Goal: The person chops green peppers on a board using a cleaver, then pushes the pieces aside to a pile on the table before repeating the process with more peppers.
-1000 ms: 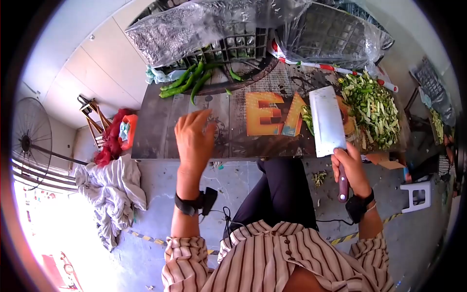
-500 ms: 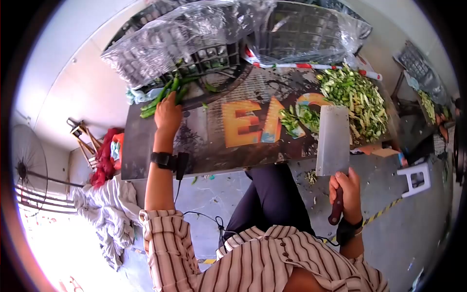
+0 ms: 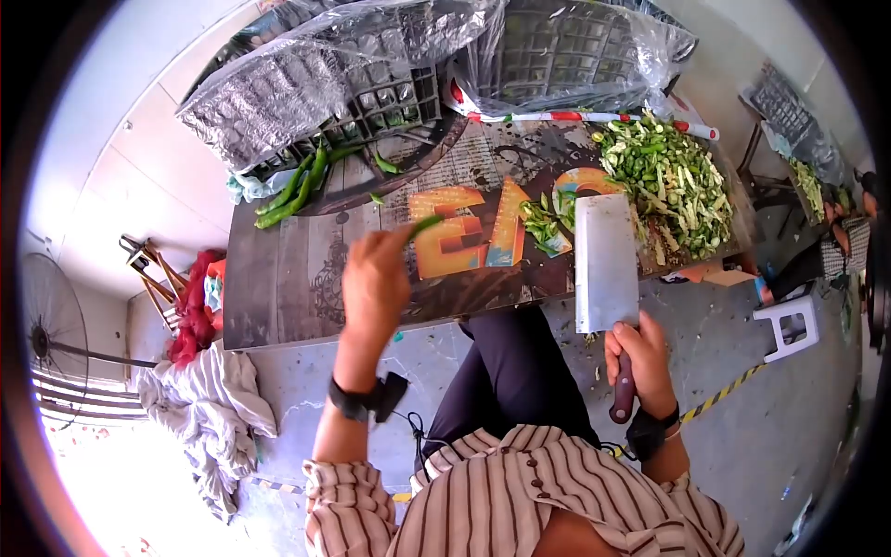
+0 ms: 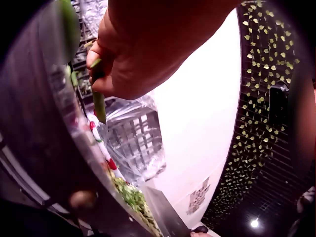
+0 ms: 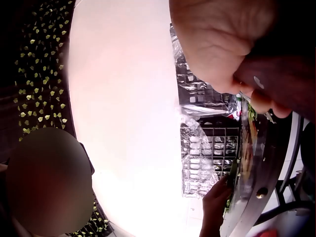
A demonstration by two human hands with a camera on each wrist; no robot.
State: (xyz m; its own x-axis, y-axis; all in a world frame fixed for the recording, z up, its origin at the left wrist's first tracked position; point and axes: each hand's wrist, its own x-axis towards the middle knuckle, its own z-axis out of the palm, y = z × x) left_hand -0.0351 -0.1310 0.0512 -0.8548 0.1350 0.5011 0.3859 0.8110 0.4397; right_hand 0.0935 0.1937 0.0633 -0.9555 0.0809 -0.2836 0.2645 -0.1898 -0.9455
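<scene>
My left hand (image 3: 376, 286) pinches a green chili pepper (image 3: 425, 226) above the left-middle of the table (image 3: 278, 316). In the left wrist view the pepper (image 4: 99, 104) sticks out past the thumb and fingertips. My right hand (image 3: 642, 364) grips the dark handle of a cleaver (image 3: 607, 265), its broad blade pointing away over the table's front edge. Beyond the blade, to the right, lies a heap of chopped green peppers (image 3: 668, 186). A small bunch of cut pieces (image 3: 541, 223) sits left of the blade. Several whole chili peppers (image 3: 295, 195) rest at the back left.
Black plastic crates (image 3: 557, 65) under clear plastic film line the table's back edge. A red-and-white rolled strip (image 3: 575, 117) runs before them. A white stool (image 3: 787, 330) stands on the floor at right, a fan (image 3: 56, 320) at left, near a crumpled grey cloth (image 3: 209, 408).
My left hand reached to the whole peppers at the back left, then came back toward me with one. The cleaver has moved down and left, off the pepper heap.
</scene>
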